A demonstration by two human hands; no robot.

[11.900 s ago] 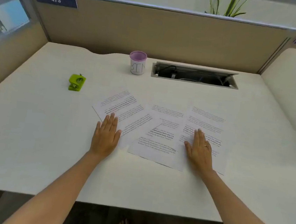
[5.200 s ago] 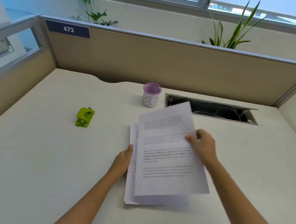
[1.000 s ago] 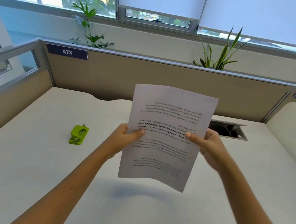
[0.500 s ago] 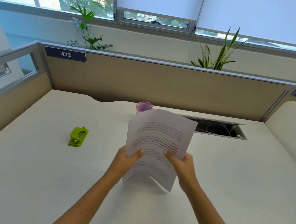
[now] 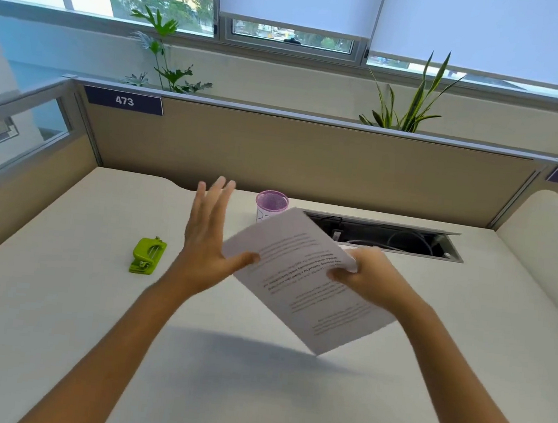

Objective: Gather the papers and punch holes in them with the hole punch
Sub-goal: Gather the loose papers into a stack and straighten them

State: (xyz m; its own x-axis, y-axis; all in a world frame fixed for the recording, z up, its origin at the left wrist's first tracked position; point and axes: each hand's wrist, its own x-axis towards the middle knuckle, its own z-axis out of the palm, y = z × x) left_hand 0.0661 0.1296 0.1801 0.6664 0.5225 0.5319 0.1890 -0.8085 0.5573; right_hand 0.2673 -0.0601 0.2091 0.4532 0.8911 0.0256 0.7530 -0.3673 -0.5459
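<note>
A stack of printed papers [image 5: 311, 283] hangs above the white desk [image 5: 251, 398], turned at a slant. My right hand [image 5: 363, 277] grips its right edge. My left hand [image 5: 209, 238] is flat with fingers spread, its palm against the stack's left edge and the thumb lying on the top sheet. The green hole punch [image 5: 148, 255] lies on the desk to the left of my left hand, apart from it.
A purple-rimmed cup [image 5: 271, 205] stands at the back behind the papers. Right of it is an open cable slot [image 5: 385, 236] in the desk. Beige partition walls [image 5: 293, 157] close the desk at the back and left; a rounded white panel [image 5: 549, 246] borders the right.
The stack has turned from upright to slanted and moved right. My left hand let go its pinch and now presses flat on the left edge; my right hand shifted to the right edge.
</note>
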